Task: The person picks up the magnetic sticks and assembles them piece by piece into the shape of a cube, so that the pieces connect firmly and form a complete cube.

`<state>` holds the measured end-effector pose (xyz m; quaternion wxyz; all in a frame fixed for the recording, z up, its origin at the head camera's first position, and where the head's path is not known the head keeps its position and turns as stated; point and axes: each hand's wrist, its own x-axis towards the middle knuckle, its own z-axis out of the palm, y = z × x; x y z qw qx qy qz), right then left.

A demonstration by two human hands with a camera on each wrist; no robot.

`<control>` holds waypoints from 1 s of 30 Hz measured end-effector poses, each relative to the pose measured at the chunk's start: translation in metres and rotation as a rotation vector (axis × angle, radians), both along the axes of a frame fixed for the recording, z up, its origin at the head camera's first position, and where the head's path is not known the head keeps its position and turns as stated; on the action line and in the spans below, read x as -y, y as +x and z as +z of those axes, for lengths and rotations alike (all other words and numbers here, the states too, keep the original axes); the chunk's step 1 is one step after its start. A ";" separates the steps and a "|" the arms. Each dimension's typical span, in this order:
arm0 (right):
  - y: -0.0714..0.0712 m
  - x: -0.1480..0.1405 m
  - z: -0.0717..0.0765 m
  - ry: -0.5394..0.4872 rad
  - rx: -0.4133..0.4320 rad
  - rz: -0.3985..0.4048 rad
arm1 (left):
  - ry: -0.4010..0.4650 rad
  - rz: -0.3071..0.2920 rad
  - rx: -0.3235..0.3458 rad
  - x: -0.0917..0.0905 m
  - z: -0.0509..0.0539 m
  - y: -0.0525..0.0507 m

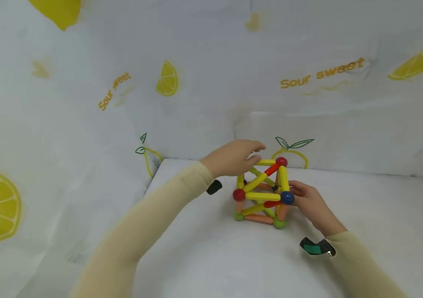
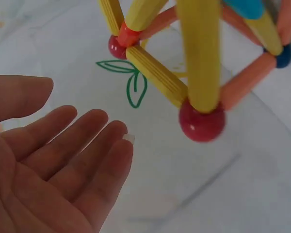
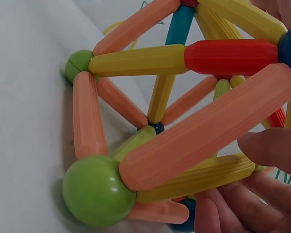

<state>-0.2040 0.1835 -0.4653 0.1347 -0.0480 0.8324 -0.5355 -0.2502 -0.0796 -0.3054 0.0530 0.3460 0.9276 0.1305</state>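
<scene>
A box-shaped frame of magnetic sticks and balls [image 1: 263, 196] stands on the white surface. Its sticks are yellow, orange, red, green and teal, and its balls are red, blue and green. My left hand [image 1: 233, 159] hovers by its upper left corner, palm toward it. In the left wrist view, those fingers [image 2: 111, 165] are extended and hold nothing, apart from a red ball [image 2: 202, 121]. At the frame's right side, my right hand [image 1: 313, 207] grips it. In the right wrist view, the thumb [image 3: 271, 147] lies at an orange stick [image 3: 208, 128], with fingers behind and below.
The white cloth [image 1: 211, 256] under the frame continues up behind it as a backdrop with lemon prints and lettering. A dark band [image 1: 214, 187] shows by the left wrist, and a black and green one [image 1: 316, 247] by the right.
</scene>
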 end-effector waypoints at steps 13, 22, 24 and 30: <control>-0.013 0.029 0.007 -0.083 -0.069 0.066 | -0.138 0.141 0.074 -0.017 -0.006 -0.010; -0.042 -0.004 0.027 -0.061 -0.139 0.011 | 0.213 0.438 0.074 0.048 -0.034 0.084; -0.048 -0.009 0.028 -0.089 -0.138 0.044 | 0.253 0.492 0.138 0.048 -0.046 0.095; -0.049 -0.017 0.026 -0.157 -0.104 0.085 | 0.351 0.510 0.216 0.041 -0.073 0.096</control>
